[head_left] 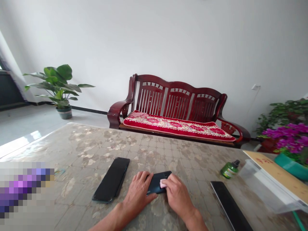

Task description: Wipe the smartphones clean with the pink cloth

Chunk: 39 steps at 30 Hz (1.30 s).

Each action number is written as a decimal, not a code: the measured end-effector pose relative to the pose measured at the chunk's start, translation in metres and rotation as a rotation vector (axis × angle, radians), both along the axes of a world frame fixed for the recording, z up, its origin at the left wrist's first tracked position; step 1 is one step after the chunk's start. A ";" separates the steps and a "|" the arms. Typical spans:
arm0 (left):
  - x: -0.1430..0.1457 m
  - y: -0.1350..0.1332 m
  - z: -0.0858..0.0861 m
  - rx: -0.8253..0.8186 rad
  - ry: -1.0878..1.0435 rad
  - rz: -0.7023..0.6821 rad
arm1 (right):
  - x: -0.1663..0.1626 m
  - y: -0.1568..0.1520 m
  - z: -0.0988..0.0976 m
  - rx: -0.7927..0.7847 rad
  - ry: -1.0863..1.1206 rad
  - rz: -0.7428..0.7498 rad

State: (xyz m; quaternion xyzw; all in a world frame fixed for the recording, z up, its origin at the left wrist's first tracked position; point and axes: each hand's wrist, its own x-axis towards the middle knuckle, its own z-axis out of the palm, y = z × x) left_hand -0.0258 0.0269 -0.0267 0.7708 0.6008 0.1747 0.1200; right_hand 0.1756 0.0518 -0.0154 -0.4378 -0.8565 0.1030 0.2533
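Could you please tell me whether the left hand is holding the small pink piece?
No, the right hand pinches the small pink piece, while the left hand holds the phone.

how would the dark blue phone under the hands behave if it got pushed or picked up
The dark blue phone looks thin and rigid, so it would probably lift as one stiff piece. Its smooth, slightly glossy back suggests it may feel slippery. Being broad and flat, it would likely slide rather than roll or tip.
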 end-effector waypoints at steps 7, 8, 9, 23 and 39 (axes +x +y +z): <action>-0.001 0.002 0.005 -0.028 -0.018 -0.007 | 0.031 0.020 -0.002 0.004 -0.052 -0.193; -0.001 0.002 0.005 -0.031 -0.020 -0.008 | 0.032 0.022 -0.002 0.011 -0.065 -0.223; -0.001 0.003 0.006 -0.033 -0.021 -0.011 | 0.031 0.024 -0.003 0.018 -0.074 -0.249; -0.003 0.006 -0.001 -0.064 -0.056 -0.094 | 0.007 0.026 0.006 -0.036 -0.131 -0.248; -0.002 0.005 -0.004 -0.029 -0.076 -0.110 | 0.015 0.026 -0.006 0.146 -0.076 -0.264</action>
